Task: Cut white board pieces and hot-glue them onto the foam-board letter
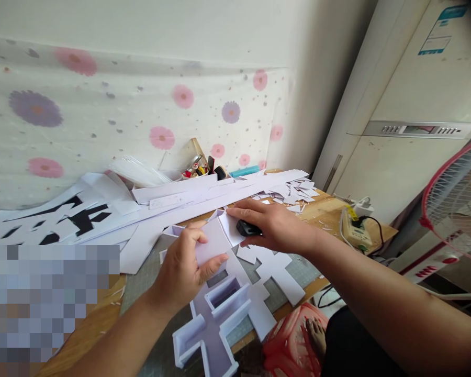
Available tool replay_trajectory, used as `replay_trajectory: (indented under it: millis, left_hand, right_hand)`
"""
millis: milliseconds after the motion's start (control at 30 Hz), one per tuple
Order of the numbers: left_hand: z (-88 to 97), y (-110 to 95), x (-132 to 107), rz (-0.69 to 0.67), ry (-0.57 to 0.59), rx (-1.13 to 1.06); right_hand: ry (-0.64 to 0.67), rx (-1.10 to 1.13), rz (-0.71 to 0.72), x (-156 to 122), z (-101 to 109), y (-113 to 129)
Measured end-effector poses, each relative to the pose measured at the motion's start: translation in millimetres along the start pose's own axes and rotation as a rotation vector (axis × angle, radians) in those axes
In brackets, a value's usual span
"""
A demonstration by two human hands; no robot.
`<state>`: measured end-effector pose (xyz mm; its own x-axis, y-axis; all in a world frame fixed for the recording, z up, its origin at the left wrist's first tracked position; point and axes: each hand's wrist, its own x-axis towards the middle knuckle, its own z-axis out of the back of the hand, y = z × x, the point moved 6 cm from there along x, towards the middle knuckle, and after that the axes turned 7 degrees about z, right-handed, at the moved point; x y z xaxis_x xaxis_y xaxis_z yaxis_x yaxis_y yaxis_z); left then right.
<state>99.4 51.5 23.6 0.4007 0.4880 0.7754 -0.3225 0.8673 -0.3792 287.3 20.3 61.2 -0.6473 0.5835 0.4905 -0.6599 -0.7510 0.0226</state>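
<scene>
My left hand (180,262) grips a small white foam board panel (212,242), thumb in front and fingers curled over its upper edge. My right hand (277,225) is closed around a short black tool (248,228), whose exact kind is partly hidden. The right index finger stretches to the top of a second white panel (230,228) that meets the first at an edge. Below my hands lies a white board shape with low upright walls (204,327). Beside it on the right is a flat white board with notched cutouts (272,269).
A grey-green cutting mat (139,293) covers part of the wooden table. Long white strips (204,201) and scraps (294,191) lie behind. At the right stand a power strip (356,233) and a fan (455,199). A red stool (292,340) is below the table edge.
</scene>
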Motion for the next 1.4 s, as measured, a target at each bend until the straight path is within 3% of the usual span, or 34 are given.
replay_trajectory:
  millis: [300,400,567,800,967,1033,1133,1300,1400]
  left_hand:
    - [-2.2,12.3,7.3,0.207,0.205,-0.015]
    - [-2.6,10.1,8.8,0.217,0.231,-0.021]
    - [0.8,0.3,10.3,0.202,0.27,-0.074]
    - [-8.1,2.6,5.5,0.279,0.432,-0.201]
    - [-11.6,0.5,3.8,0.271,0.476,-0.226]
    - [-12.0,0.2,2.6,0.267,0.456,-0.205]
    - [-8.1,1.2,1.2,0.271,0.332,-0.148]
    - [-0.1,-9.7,-0.6,0.078,0.151,-0.078]
    - [3.2,-8.3,0.0,0.051,0.076,-0.027]
  right_hand:
    - [0.185,0.03,0.012,7.6,0.4,-9.9]
    - [0.224,0.008,0.007,9.3,1.8,-7.5]
    - [0.195,0.021,0.035,6.6,5.6,-3.2]
    - [0.092,0.012,0.182,1.0,5.6,-4.3]
    - [0.123,0.048,0.186,-0.1,3.8,-4.5]
    - [0.109,0.065,0.167,1.2,5.6,-4.8]
    - [0.065,0.108,0.13,5.6,9.1,-2.8]
    - [0.012,0.188,0.058,15.2,10.2,6.1]
    - [-0.023,0.151,0.044,19.5,13.2,13.1]
